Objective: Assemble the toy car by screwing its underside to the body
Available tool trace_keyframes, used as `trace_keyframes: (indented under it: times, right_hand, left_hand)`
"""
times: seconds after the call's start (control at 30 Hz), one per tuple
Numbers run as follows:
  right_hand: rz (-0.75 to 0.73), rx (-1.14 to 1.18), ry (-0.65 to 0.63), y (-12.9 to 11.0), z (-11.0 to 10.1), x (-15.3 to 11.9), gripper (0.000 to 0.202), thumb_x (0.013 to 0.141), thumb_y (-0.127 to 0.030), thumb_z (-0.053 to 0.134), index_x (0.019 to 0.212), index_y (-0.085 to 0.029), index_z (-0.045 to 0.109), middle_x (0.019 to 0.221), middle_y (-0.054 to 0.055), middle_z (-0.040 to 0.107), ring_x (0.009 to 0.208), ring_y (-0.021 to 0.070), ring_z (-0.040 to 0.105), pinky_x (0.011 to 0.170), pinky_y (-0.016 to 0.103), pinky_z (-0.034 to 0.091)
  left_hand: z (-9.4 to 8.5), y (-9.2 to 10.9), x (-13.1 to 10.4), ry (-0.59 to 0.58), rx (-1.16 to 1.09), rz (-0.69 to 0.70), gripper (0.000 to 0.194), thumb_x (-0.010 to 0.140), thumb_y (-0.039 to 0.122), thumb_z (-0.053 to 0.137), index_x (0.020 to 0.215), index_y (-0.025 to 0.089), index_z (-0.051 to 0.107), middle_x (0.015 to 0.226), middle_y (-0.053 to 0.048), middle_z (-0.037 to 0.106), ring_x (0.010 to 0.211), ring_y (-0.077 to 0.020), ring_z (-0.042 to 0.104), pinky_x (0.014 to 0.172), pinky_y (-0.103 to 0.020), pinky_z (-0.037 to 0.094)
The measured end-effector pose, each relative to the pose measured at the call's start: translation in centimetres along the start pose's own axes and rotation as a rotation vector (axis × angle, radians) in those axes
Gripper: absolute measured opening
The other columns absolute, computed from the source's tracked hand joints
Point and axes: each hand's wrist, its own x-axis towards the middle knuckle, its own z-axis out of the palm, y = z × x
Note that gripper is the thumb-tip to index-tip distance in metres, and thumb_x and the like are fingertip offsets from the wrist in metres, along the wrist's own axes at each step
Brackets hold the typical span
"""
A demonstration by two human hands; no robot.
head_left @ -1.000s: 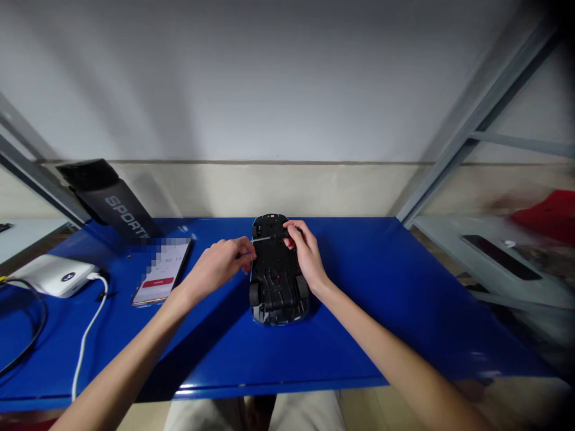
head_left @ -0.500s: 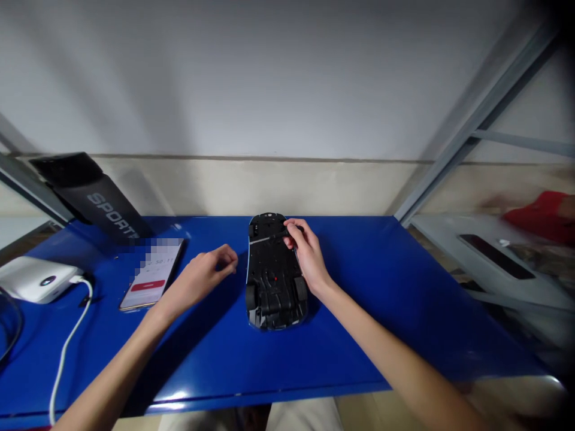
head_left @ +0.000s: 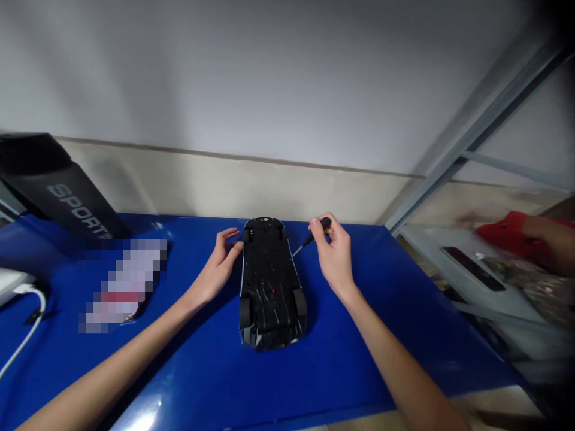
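While the half-spread left hand (head_left: 218, 263) flanks the toy car (head_left: 269, 275), the right hand (head_left: 335, 254) grips a screwdriver (head_left: 308, 240), desk edge (head_left: 444, 303) well rightward.

Screwdriver (head_left: 308, 240) in the right hand (head_left: 335, 254), left hand (head_left: 217, 267) beside the upturned toy car (head_left: 272, 281).

Toy car (head_left: 268, 269), black underside uppermost (one small red spot visible), light-blue edging, lying lengthwise twelve to six o'clock; screwdriver (head_left: 309, 239), black handle, slim metal shaft, slanting at the car's two o'clock, tip toward eight.
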Motion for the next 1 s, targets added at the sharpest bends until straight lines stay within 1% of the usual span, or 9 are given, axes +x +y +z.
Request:
trace_keyframes:
  times: [0.1,0.17,0.3,0.47,0.6,0.67,0.73,0.87,1.0]
  right_hand:
    - [-0.020,-0.098,-0.045,-0.1,0.0,-0.2,0.027,0.095,-0.043,0.055,0.079,-0.022,0.054,0.069,-0.003,0.048,0.061,0.0102,0.039,0.058,0.027,0.033]
    - [-0.033,-0.146,-0.073,-0.1,0.1,-0.4,0.025,0.096,-0.042,0.055,0.081,-0.022,0.056,0.068,-0.004,0.048,0.059,0.0099,0.039,0.057,0.027,0.033]
    - [-0.070,-0.236,-0.117,-0.3,0.2,-0.6,0.023,0.096,-0.040,0.056,0.081,-0.022,0.056,0.063,-0.005,0.045,0.056,0.0088,0.038,0.055,0.025,0.033]
    - [-0.112,-0.346,-0.098,-0.7,0.2,-0.7,0.022,0.096,-0.036,0.056,0.079,-0.022,0.053,0.059,-0.007,0.039,0.053,0.0078,0.038,0.055,0.024,0.034]
    - [-0.098,-0.373,-0.095,-0.8,0.4,-0.6,0.022,0.097,-0.036,0.054,0.080,-0.022,0.052,0.060,-0.007,0.039,0.054,0.0082,0.037,0.055,0.025,0.033]
    - [-0.078,-0.358,-0.128,-0.9,0.4,-0.2,0.022,0.098,-0.037,0.052,0.081,-0.022,0.051,0.061,-0.007,0.039,0.054,0.0087,0.037,0.054,0.025,0.032]
    - [-0.066,-0.357,-0.212,-1.2,0.2,0.3,0.020,0.098,-0.038,0.052,0.085,-0.023,0.051,0.062,-0.007,0.041,0.055,0.0089,0.038,0.054,0.026,0.033]
    - [-0.085,-0.415,-0.490,-2.6,-0.5,1.8,0.012,0.098,-0.037,0.051,0.097,-0.025,0.052,0.067,-0.006,0.046,0.057,0.0096,0.044,0.060,0.026,0.037]
    - [-0.159,-0.508,-0.710,-4.3,-0.8,2.8,0.013,0.099,-0.037,0.047,0.096,-0.025,0.051,0.078,-0.003,0.057,0.066,0.0119,0.051,0.067,0.027,0.042]
  left_hand:
    - [0.2,-0.5,-0.3,-0.009,-0.025,0.011,0.041,0.100,0.046,0.041,0.136,0.026,0.035,0.150,-0.011,0.045,0.141,-0.0254,0.040,0.115,-0.049,0.036]
    - [0.2,-0.6,-0.3,-0.014,-0.047,0.012,0.041,0.100,0.046,0.042,0.136,0.026,0.035,0.150,-0.011,0.045,0.142,-0.0253,0.039,0.115,-0.050,0.036]
    - [0.3,-0.6,-0.3,-0.031,-0.084,0.008,0.042,0.101,0.047,0.043,0.137,0.028,0.035,0.150,-0.010,0.046,0.141,-0.0243,0.042,0.116,-0.050,0.035]
    - [0.2,-0.6,-0.4,-0.030,-0.088,0.002,0.043,0.100,0.047,0.043,0.138,0.028,0.034,0.150,-0.010,0.046,0.139,-0.0259,0.044,0.113,-0.050,0.039]
    - [0.2,-0.7,-0.4,-0.035,-0.096,-0.001,0.044,0.100,0.048,0.043,0.138,0.027,0.034,0.151,-0.011,0.045,0.137,-0.0272,0.047,0.110,-0.050,0.043]
    - [0.2,-0.6,-0.4,-0.034,-0.098,-0.004,0.044,0.100,0.048,0.043,0.138,0.027,0.034,0.150,-0.011,0.046,0.136,-0.0268,0.048,0.110,-0.049,0.044]
    - [0.2,-0.6,-0.4,-0.032,-0.103,-0.005,0.045,0.100,0.048,0.043,0.138,0.027,0.034,0.150,-0.011,0.046,0.134,-0.0264,0.049,0.110,-0.049,0.044]
    - [0.2,-0.6,-0.5,-0.033,-0.103,-0.014,0.046,0.100,0.049,0.044,0.139,0.027,0.034,0.149,-0.011,0.046,0.130,-0.0263,0.053,0.109,-0.049,0.044]
    - [0.1,-0.3,-0.6,-0.027,-0.098,-0.033,0.046,0.100,0.049,0.044,0.139,0.028,0.034,0.150,-0.010,0.045,0.126,-0.0249,0.056,0.110,-0.049,0.042]
